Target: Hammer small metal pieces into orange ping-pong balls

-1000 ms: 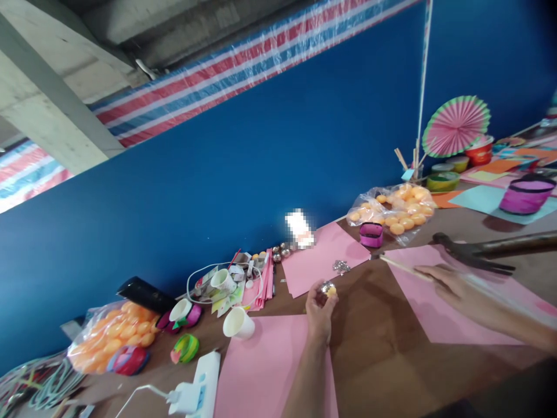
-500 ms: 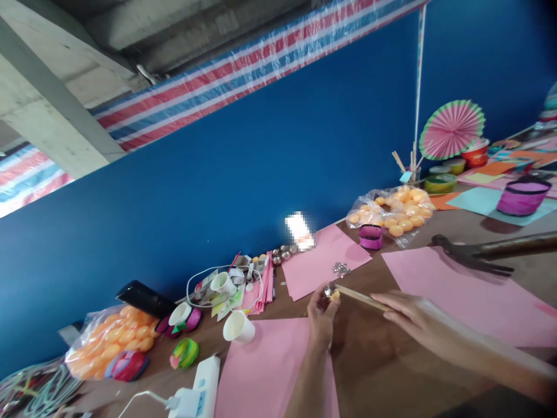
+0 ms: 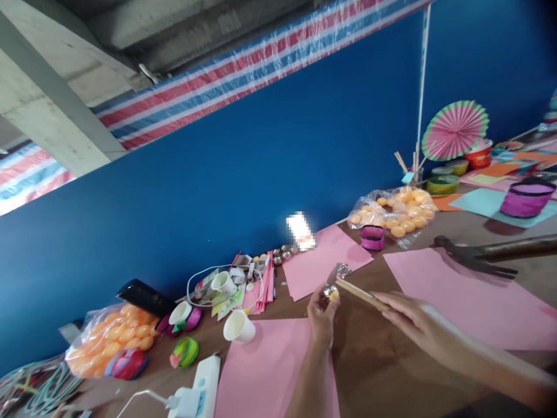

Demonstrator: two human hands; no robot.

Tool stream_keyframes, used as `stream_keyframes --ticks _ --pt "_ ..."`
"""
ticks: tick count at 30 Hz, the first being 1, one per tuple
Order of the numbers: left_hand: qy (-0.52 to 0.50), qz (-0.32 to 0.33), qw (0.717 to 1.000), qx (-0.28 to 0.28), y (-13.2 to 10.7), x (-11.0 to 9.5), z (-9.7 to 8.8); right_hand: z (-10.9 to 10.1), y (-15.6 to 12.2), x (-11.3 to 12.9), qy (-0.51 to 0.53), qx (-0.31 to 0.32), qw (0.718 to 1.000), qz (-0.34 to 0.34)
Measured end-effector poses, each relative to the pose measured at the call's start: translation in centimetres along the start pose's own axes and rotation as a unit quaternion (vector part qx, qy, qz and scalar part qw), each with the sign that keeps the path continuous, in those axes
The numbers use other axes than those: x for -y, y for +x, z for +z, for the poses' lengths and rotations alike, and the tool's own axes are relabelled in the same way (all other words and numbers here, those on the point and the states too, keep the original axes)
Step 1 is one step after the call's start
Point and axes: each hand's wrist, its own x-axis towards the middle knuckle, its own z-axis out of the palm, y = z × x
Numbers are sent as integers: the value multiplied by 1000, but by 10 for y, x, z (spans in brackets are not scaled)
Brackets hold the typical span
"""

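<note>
My left hand (image 3: 321, 316) is closed around a small ball (image 3: 331, 291), orange where bare and covered elsewhere with shiny silver pieces. In my right hand (image 3: 409, 316) is a flat wooden stick (image 3: 360, 294), gripped near its end between thumb and fingers. The stick's far tip is just above and to the right of the ball, with a small gap between them. Beyond the ball, a little heap of silver pieces (image 3: 343, 270) lies at the edge of a pink sheet (image 3: 324, 255). My palm hides the ball's underside.
A white paper cup (image 3: 239, 327) stands on another pink sheet (image 3: 265, 371), left of my hands. Farther right lies a hammer (image 3: 478, 255). Bags of orange balls (image 3: 404, 215) and several silver balls (image 3: 282, 253) sit along the blue wall (image 3: 261, 162). A power strip (image 3: 204, 383) is front left.
The stick's tip has lifted slightly away from the silver-covered ball, opening a small gap. My left hand keeps the ball in nearly the same place.
</note>
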Motion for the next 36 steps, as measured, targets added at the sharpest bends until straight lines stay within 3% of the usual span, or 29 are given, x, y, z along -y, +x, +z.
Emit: stream_keyframes --ticks 7,12,21,27,33,36 --pt "-2 3 1000 -10 -1 -2 0 1 0 1 0 -19 1000 8" --pt "9 6 1000 3 0 2 -3 -2 2 2 15 12 1000 25" --pt "-6 -3 1000 -1 -1 0 -2 -2 1 3 10 6 1000 28" --pt "-42 -8 999 -17 0 3 -2 -10 5 10 7 -35 999 16" --pt "-30 2 1000 9 -2 0 -2 -3 3 7 22 -6 999 27" --pt "-40 6 999 -5 -1 1 -4 -2 3 7 31 -13 999 40"
